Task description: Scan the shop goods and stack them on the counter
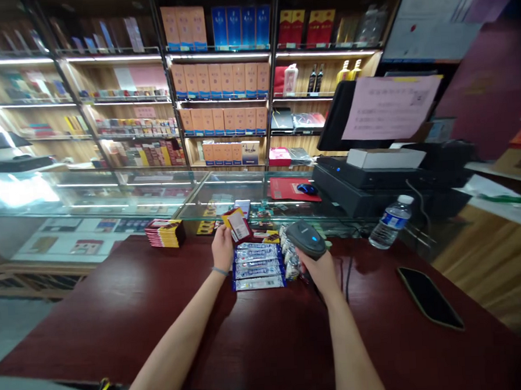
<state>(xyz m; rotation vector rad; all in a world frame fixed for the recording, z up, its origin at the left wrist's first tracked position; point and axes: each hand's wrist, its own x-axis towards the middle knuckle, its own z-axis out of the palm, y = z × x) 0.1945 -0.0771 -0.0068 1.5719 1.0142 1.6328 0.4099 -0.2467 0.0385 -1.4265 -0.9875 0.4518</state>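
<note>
Held up in my left hand is a flat red and yellow packet, its white label with a barcode turned toward me. My right hand is closed around the handle of a dark barcode scanner, which shows a blue light on top. Between the hands lies a row of blue and silver wrapped sticks. Beside them, partly behind the scanner, are several small white wrapped pieces. To the left stands a neat stack of red and yellow packets, similar to the one I hold.
A water bottle and a phone are on the right of the dark red table. Behind it runs a glass display counter with a mouse and a monitor. The scanner's cable trails over the table.
</note>
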